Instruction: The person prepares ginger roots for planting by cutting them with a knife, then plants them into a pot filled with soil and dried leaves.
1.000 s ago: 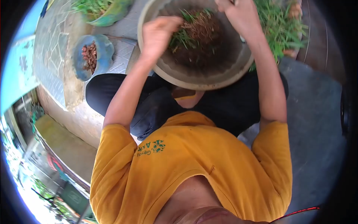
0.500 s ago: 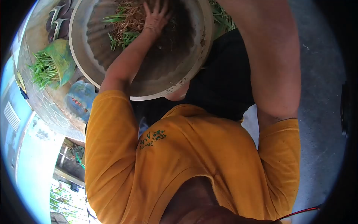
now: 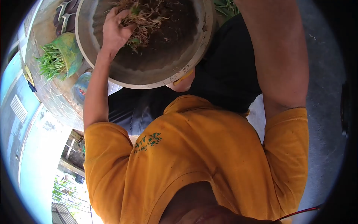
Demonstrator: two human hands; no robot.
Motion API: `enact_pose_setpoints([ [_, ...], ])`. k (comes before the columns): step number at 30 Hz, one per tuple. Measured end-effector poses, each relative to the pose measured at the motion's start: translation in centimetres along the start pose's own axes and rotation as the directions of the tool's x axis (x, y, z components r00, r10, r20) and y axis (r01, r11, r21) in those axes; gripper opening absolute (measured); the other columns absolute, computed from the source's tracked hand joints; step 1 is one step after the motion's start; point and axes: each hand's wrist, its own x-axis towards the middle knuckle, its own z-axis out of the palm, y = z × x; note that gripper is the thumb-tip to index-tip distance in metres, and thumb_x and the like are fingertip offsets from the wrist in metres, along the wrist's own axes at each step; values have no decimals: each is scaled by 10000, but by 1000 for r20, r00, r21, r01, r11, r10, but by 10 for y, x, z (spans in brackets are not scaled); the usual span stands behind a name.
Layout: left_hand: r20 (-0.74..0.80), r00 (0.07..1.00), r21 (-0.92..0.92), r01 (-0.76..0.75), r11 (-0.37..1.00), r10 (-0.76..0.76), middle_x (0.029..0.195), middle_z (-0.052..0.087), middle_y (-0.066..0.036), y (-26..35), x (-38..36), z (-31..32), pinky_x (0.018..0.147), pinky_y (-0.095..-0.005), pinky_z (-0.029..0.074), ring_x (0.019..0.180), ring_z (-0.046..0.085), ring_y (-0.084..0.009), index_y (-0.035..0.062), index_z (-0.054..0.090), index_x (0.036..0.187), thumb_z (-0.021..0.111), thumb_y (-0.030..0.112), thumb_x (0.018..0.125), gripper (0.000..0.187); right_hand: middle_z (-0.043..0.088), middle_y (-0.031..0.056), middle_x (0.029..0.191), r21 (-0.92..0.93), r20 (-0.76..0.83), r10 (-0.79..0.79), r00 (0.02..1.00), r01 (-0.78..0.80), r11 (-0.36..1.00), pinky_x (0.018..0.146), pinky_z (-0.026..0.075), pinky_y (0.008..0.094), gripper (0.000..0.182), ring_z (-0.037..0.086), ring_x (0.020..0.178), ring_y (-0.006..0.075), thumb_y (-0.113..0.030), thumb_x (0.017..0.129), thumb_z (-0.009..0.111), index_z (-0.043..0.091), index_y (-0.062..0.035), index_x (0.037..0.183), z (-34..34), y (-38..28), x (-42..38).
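Observation:
My left hand (image 3: 116, 30) reaches into a large round basin (image 3: 140, 86), its fingers curled around a clump of brown, stringy roots (image 3: 147, 20) with a few green leaves. The clump hangs over the dark inside of the basin, near its left part. A dark layer covers much of the basin's bottom. My right arm (image 3: 281, 56) stretches up past the basin's right side, and the hand on it lies beyond the top edge of the view.
Left of the basin stands a green-yellow bag (image 3: 71, 52) holding cut green stalks (image 3: 52, 61). A blue container (image 3: 81, 89) is below it, and dark sandals (image 3: 67, 20) lie above. More green leaves (image 3: 225, 8) show past the basin's upper right rim.
My left hand has gone from lying spread at the clump's right to gripping it on the left. The clump has turned and shifted right. The basin sits slightly higher in view.

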Motion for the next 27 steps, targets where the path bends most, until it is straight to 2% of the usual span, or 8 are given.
enact_pose_setpoints([
  [6, 102, 994, 676, -46, 735, -33, 1492, 318, -133, -34, -28, 21, 1044, -577, 323, 1372, 295, -358, 233, 598, 1274, 671, 41, 610, 696, 613, 249, 680, 29, 2, -31, 1000, 30, 999, 632, 483, 446, 193, 638, 673, 362, -81, 809, 578, 620, 98, 749, 4, -16, 2],
  [10, 399, 906, 639, -166, 751, -140, 1549, 202, -120, -38, -12, 55, 1025, -741, 199, 1421, 180, -384, 274, 529, 1348, 686, 134, 649, 730, 614, 245, 682, 21, 6, -22, 1000, 21, 1000, 631, 483, 443, 193, 637, 672, 356, -85, 808, 580, 622, 94, 750, 5, -8, -6],
  [14, 306, 901, 791, -60, 609, -308, 1521, 226, -171, 33, 13, 57, 993, -786, 164, 1419, 134, -435, 209, 515, 1360, 711, 265, 651, 737, 615, 240, 683, 2, 9, 38, 999, -38, 999, 630, 482, 439, 193, 635, 672, 350, -89, 808, 583, 623, 91, 750, 3, 23, -26],
  [17, 268, 953, 629, -285, 723, 143, 1486, 305, -171, 43, 1, 98, 1022, -753, 136, 1392, 186, -441, 114, 488, 1348, 746, 333, 647, 778, 616, 237, 684, -29, 36, 107, 994, -106, 994, 630, 481, 437, 193, 634, 671, 346, -92, 808, 585, 624, 88, 750, 1, 51, -54],
  [19, 481, 846, 292, -401, 868, 229, 1503, 275, -184, 63, 4, 117, 1087, -593, 262, 1415, 218, -357, 27, 431, 1376, 683, 113, 705, 722, 617, 234, 685, -49, 56, 157, 986, -155, 987, 629, 481, 435, 193, 633, 671, 343, -94, 808, 586, 624, 86, 751, -2, 65, -71],
  [23, 155, 978, -354, -79, 932, 142, 1437, 347, -212, 20, 9, 230, 1077, -434, 358, 1351, 309, -392, -6, 429, 1339, 637, 76, 731, 648, 618, 230, 686, -88, 73, 239, 968, -233, 969, 629, 480, 431, 193, 632, 671, 337, -98, 808, 589, 625, 83, 751, -4, 83, -93],
  [26, 358, 931, -283, 34, 959, 72, 1336, 436, -189, 0, -3, 218, 1017, -403, 424, 1242, 413, -404, -7, 501, 1252, 602, 13, 725, 538, 619, 226, 688, -98, 83, 263, 961, -255, 962, 628, 480, 429, 193, 631, 670, 333, -101, 807, 591, 626, 80, 751, -2, 89, -100],
  [27, 411, 903, -91, -98, 991, 127, 1298, 460, -175, 12, -2, 183, 998, -417, 437, 1205, 436, -399, -6, 523, 1222, 587, -5, 727, 499, 619, 225, 688, -94, 82, 265, 961, -258, 962, 628, 479, 428, 193, 631, 670, 331, -102, 807, 592, 627, 80, 751, -2, 91, -101],
])
